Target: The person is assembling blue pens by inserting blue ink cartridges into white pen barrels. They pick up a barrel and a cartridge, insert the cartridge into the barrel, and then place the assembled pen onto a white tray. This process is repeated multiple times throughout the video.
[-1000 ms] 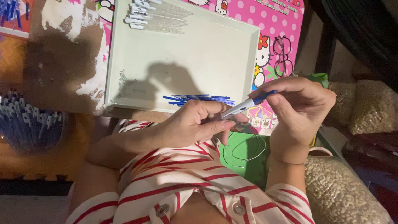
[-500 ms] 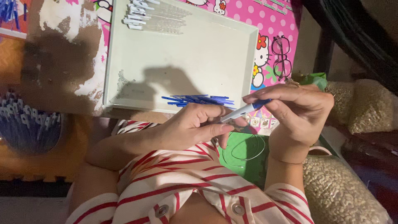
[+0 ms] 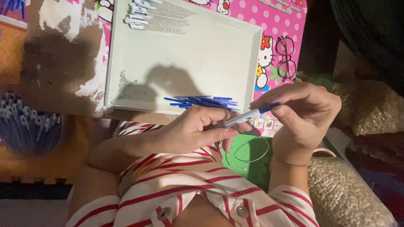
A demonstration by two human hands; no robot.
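Both my hands hold one pen part (image 3: 249,115), a white piece with a blue end, just below the near edge of a pale tray (image 3: 126,63). My left hand (image 3: 198,128) grips its white end. My right hand (image 3: 301,113) pinches the blue end between the fingertips. A loose pile of thin blue refills (image 3: 201,101) lies in the tray's near edge, right above my left hand. Several clear pen barrels with white ends (image 3: 155,17) lie at the tray's far edge.
The tray rests on a pink cartoon-print table (image 3: 280,25) with a pair of glasses (image 3: 286,56) on it. A basket of blue pens (image 3: 27,130) sits at the left. A green box (image 3: 248,157) and a grainy sack (image 3: 345,193) lie at the right.
My right hand has shifted slightly left and down along the pen, with its fingers closing on the blue end. My left hand keeps its grip.
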